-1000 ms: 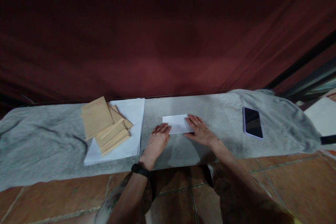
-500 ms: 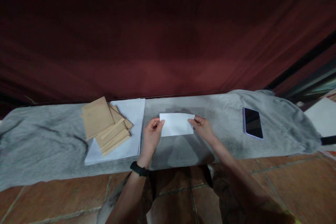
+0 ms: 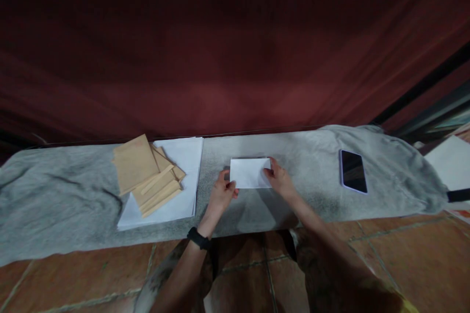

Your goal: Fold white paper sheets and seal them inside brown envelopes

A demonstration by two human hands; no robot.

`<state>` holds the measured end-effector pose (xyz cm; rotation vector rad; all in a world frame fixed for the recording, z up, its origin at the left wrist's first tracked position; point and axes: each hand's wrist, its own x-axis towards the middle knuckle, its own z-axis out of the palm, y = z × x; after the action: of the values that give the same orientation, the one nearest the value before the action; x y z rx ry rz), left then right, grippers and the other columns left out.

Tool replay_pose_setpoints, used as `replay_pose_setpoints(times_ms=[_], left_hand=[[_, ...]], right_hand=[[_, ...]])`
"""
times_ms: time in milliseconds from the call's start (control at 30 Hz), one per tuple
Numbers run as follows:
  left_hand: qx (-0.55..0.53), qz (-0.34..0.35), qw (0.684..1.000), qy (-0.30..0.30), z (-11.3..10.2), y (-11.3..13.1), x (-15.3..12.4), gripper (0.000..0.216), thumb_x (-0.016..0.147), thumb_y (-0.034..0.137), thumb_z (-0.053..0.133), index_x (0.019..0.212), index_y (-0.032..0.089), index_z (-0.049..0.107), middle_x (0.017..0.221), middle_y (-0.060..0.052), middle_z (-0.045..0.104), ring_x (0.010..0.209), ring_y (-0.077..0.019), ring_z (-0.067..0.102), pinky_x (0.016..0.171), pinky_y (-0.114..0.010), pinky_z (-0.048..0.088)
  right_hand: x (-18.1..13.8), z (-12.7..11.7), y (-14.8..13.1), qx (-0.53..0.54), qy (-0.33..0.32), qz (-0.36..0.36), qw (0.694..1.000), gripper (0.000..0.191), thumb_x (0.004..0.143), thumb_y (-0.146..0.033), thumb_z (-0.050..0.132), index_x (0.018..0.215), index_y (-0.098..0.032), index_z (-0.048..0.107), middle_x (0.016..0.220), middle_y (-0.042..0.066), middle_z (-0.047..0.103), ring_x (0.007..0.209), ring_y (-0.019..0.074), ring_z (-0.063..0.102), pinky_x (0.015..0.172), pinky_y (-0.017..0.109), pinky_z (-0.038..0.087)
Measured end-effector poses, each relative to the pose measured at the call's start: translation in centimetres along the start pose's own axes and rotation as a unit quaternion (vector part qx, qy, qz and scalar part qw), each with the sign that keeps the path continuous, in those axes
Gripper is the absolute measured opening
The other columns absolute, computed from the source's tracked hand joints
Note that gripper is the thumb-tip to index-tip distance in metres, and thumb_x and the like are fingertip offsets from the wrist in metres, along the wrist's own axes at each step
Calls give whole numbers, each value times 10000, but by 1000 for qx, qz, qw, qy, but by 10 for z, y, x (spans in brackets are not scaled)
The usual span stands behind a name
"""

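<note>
A folded white paper (image 3: 249, 172) lies on the grey cloth (image 3: 308, 166) in front of me. My left hand (image 3: 222, 194) pinches its near left corner, fingers closed on the paper. My right hand (image 3: 281, 180) grips the paper's right edge with curled fingers. A black band sits on my left wrist (image 3: 198, 238). To the left, several brown envelopes (image 3: 147, 173) lie fanned over a stack of white sheets (image 3: 183, 156).
A dark phone (image 3: 353, 170) with a pale case lies face up on the cloth to the right. A dark red curtain (image 3: 235, 58) hangs behind the bench. Brown floor tiles (image 3: 73, 274) lie below. A white sheet (image 3: 448, 161) shows at the far right.
A second ago both hands lay flat on the paper. They then lifted it by its ends, and now hold it lower and narrower, folded shorter from left to right.
</note>
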<state>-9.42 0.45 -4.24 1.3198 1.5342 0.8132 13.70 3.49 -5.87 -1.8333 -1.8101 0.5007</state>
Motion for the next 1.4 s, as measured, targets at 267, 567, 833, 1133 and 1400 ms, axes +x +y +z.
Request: replay_pose_setpoints(times_ms=[267,567,833,1133,1400], left_hand=[[381,29,922,55,3,11,-14,633,947,213,525,1562,133,397,1002,-123,798,884,-289,772,779,-366,581],[486,85,865,93,11,29,-27,380,1046,286,406,1293,176,673,1148,-142,759,1097,-285,711,984,-428,532],[493,213,841,66,54,1,-18,561,1066,413,387,1565,158,424,1677,-150,351,1570,-305,286,1274,-540,258],[495,219,838,66,67,-6,-9,619,1034,290,377,1616,94,303,1700,-163,276,1591,-273,221,1303,-493,228],[507,220,833,24,63,-6,-3,619,1007,179,319,1608,34,290,1703,-183,254,1590,-274,208,1305,-472,226]], right_hand=[[-9,7,-6,-101,-20,-50,993,605,1038,-279,346,1624,-138,308,1198,175,742,946,294,756,855,413,579],[-9,-10,-28,-180,-103,-6,978,511,1068,-273,388,1576,-221,410,1430,115,637,1061,221,712,899,328,558],[-17,-2,-30,-191,-45,-20,980,465,1069,-274,395,1506,-172,519,1273,155,680,1026,248,686,885,347,523],[-22,15,-21,-109,32,-152,982,446,1058,-315,390,1415,-158,605,1394,160,639,1273,294,566,1084,468,455],[-36,41,-33,-92,-50,-169,980,594,1097,-382,221,1583,-104,416,1636,149,425,1537,241,356,1269,482,276]])
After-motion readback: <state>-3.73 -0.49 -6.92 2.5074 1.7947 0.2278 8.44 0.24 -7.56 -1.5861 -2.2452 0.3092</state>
